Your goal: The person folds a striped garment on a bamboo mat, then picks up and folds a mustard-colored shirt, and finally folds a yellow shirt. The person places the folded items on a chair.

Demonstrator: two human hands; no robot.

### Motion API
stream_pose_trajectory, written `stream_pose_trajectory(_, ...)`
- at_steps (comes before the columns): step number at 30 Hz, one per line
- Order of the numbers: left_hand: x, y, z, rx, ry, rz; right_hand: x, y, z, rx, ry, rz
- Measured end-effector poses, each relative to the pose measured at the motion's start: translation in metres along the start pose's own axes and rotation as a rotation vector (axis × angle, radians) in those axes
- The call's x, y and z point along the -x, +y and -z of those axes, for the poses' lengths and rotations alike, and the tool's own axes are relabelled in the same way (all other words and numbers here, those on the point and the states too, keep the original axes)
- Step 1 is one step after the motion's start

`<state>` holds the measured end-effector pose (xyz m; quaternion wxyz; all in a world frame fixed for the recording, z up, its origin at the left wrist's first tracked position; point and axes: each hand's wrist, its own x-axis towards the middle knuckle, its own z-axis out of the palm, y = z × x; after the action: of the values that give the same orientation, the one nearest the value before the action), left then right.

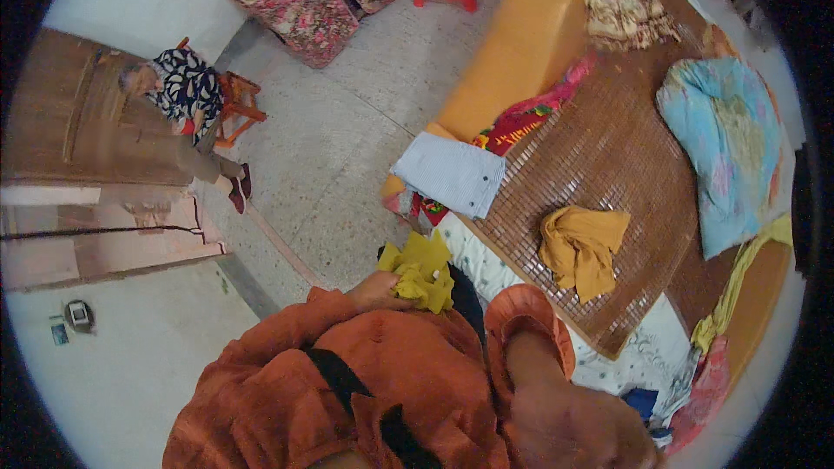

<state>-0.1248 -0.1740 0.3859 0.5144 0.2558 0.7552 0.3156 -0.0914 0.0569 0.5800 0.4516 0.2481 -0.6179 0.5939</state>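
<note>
The left hand (380, 289) closes its fingers on a bright yellow cloth (421, 272), bunched against the chest with no clear long axis. The right hand is hidden beyond its orange sleeve (530, 330), so its grip cannot be told. Beyond the yellow cloth, rightward, a mustard garment (582, 247) lies crumpled on the bed's woven mat (608, 148).

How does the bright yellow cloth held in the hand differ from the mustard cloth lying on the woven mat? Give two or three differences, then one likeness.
The bright yellow cloth is lemon coloured; the mustard cloth is a darker ochre. The bright yellow cloth is gripped by the left hand near the body; the mustard cloth lies untouched on the woven mat. The mustard cloth's heap looks somewhat larger. Both are crumpled, unfolded yellow fabric.
</note>
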Motion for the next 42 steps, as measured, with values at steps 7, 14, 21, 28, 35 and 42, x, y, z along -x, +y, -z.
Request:
stream_pose_trajectory(7, 0.001, -0.021, -0.004, 0.097, 0.026, 0.079, 0.138, 0.117, 0.053, 0.387, 0.013, -0.685)
stream_pose_trajectory(14, 0.008, 0.017, -0.003, 0.43, 0.071, 0.238, 0.394, 0.18, 0.197, 1.226, -0.07, -1.077)
stream_pose_trajectory(21, 0.003, 0.0, -0.001, 0.219, 0.004, 0.19, 0.464, 0.201, 0.256, 1.311, -0.155, -1.682)
stream_pose_trajectory(28, -0.009, 0.006, 0.013, -0.088, -0.124, 0.061, 0.415, 0.17, 0.215, 0.875, 0.184, -1.558)
stream_pose_trajectory(35, -0.019, 0.055, 0.035, 0.017, -0.309, -0.212, 0.311, 0.058, 0.116, -0.013, 0.367, -1.661)
stream_pose_trajectory(42, -0.021, 0.073, 0.019, 0.344, -0.325, -0.333, 0.248, 0.033, 0.032, -0.622, 0.01, -1.488)
